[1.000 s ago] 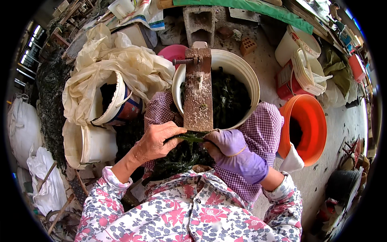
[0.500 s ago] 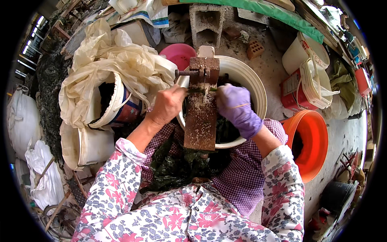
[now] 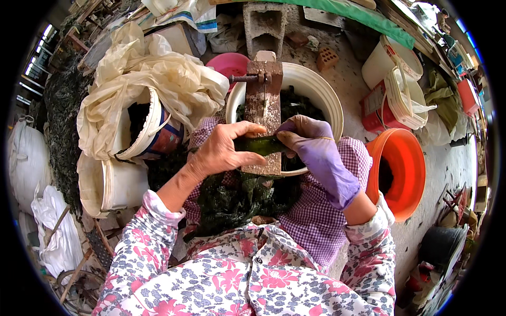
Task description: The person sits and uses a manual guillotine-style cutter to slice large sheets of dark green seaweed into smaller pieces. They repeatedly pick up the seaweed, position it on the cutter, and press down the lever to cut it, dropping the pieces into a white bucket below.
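A short, flat strip of dark green seaweed (image 3: 257, 145) stretches between my hands over the near part of a worn wooden board (image 3: 263, 113). My bare left hand (image 3: 221, 150) grips its left end, with thumb and forefinger spread above and below the strip. My right hand (image 3: 316, 155), in a purple glove, pinches the right end. The board, flecked with pale bits, carries a metal bolt (image 3: 243, 78) and a thin upright piece (image 3: 265, 90) at its far end. It lies across a white bucket (image 3: 332, 108) holding dark seaweed. More wet seaweed (image 3: 240, 203) lies on my lap.
On the right stand an orange bucket (image 3: 414, 176), a red-and-white pail (image 3: 378, 109) and a white tub (image 3: 387, 63). To the left are a plastic-draped bucket (image 3: 158, 124) and a tipped white bucket (image 3: 124, 184). A pink basin (image 3: 227, 63) and concrete block (image 3: 266, 26) are beyond.
Both hands have come nearer to me, from beside the board's far end to above its near part. The seaweed strip now shows clearly between them.
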Available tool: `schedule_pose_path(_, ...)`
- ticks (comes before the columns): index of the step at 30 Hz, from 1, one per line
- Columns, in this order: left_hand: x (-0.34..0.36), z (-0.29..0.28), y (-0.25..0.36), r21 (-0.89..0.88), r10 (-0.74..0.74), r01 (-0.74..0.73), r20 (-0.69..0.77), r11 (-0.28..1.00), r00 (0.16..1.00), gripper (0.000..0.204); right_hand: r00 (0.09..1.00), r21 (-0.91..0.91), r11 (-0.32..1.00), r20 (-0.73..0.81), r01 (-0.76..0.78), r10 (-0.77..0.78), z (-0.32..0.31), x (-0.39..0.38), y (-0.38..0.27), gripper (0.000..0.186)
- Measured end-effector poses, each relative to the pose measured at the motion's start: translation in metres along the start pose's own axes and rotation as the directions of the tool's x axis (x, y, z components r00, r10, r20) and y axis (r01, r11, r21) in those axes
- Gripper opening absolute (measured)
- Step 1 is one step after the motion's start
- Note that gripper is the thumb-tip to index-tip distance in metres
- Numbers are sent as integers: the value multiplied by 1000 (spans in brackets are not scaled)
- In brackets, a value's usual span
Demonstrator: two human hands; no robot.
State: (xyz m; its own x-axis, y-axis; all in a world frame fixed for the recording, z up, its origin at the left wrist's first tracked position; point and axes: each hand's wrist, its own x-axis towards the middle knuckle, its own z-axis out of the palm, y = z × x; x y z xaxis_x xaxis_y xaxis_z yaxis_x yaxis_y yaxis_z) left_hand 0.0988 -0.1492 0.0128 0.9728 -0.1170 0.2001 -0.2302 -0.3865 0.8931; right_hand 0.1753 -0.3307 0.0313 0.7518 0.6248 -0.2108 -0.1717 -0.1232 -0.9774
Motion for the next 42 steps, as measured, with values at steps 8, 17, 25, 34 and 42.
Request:
schedule_pose_path(8, -7, -1, 18, -116, -335, 352, 142, 929, 931, 12, 897, -450, 847, -187, 285, -401, -18, -20, 39, 22)
schedule_pose_path(17, -12, -2, 6, 66, -247, 239, 327, 969, 912, 15, 937, -173, 965, 259, -195, 236, -7, -39, -10, 41)
schedule_pose_path(25, -30, -43, 46, -173, -258, 303, 243, 937, 935, 12, 762, -268, 898, 477, -347, 437, -15, -29, 6, 47)
schedule_pose_path(34, -52, -4, 18, 331, 420, -412, 50, 849, 906, 15, 780, 177, 968, 573, 181, -251, 41, -71, 6, 17)
schedule_pose_path(42, -62, -2, 5, -404, -632, 781, 461, 476, 623, 13, 652, -700, 208, 458, 684, -604, 46, -48, 32, 13)
